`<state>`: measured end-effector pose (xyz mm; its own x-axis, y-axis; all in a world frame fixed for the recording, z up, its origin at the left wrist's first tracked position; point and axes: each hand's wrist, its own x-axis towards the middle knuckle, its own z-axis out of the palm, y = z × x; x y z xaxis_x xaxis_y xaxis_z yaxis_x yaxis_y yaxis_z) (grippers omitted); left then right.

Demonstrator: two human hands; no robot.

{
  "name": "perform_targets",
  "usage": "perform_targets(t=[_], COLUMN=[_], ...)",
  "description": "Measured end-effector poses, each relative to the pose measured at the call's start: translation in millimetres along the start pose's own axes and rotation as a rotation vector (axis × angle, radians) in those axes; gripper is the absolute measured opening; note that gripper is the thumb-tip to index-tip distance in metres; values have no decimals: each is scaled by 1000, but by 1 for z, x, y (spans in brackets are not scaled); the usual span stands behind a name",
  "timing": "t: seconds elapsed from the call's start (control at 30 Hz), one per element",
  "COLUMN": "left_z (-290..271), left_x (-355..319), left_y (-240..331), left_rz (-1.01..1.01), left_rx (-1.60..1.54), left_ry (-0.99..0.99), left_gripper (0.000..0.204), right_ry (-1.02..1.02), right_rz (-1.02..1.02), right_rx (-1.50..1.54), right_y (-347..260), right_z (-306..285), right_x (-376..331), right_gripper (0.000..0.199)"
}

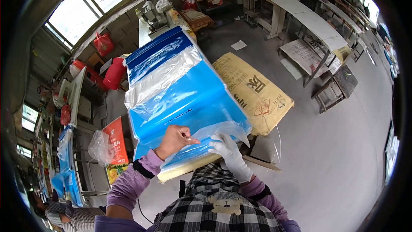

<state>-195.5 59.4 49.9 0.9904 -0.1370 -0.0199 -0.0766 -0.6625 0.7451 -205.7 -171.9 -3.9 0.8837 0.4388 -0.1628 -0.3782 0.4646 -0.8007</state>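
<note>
I'm pinching the clear liner (195, 139) with my bare left hand (175, 139) | gloved right hand (229, 152) lying flat, gripping nothing | blue bag (189, 99) liner looking partly seated, near edge left.

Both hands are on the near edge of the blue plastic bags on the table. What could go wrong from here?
1. The blue plastic bag stack looks slick; with only the bare left hand pinching the clear film, layers may slide out of line.
2. The right hand wears a white glove, which may dull its grip on the thin edge.
3. The stack overhangs the table edge, so it could slip toward the person.
</note>
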Motion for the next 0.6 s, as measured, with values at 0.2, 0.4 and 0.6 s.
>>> perform_targets(t=[0.2, 0.4, 0.6], left_z=[26, -6, -3], left_x=[6, -1, 11], left_y=[14, 25, 0], left_rz=[67, 28, -124], left_rx=[73, -120, -249], left_ry=[-72, -63, -108], left_gripper=[44, 23, 44], right_ry=[42, 10, -5], right_rz=[-94, -75, -37], right_rx=[-634, -393, -501], right_y=[-12, -17, -25], right_z=[15, 13, 29], right_x=[26, 31, 37], right_gripper=[38, 18, 18])
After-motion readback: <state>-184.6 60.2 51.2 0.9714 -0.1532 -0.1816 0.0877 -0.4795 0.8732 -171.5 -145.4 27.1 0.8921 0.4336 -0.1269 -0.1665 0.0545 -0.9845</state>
